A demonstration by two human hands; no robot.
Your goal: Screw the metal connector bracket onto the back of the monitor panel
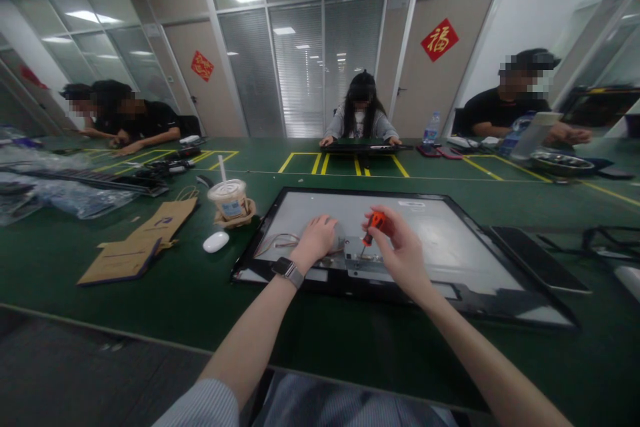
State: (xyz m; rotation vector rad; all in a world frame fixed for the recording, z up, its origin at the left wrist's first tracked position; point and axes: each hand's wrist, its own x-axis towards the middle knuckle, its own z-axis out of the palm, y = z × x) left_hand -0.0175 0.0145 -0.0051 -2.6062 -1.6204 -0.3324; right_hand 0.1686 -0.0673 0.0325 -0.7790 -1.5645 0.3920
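My right hand [403,247] is closed around the red-and-black handle of a screwdriver [375,221]. The screwdriver points down, its tip at a small metal bracket plate [356,248] near the close edge of a flat display panel [435,227]. The panel lies on the table, with a pale grey back and a black frame. My left hand [317,240] lies on the panel to the left of the bracket, fingers stretched forward and nothing visible in them. Thin cables [280,240] run out beside it. What lies under the left palm is hidden.
Left of the panel are a drink cup [229,200] with a straw, a white mouse [216,241] and a brown paper bag [130,240]. A dark flat device [537,257] is on the right. Across the green table [200,303], a person [361,113] handles another panel.
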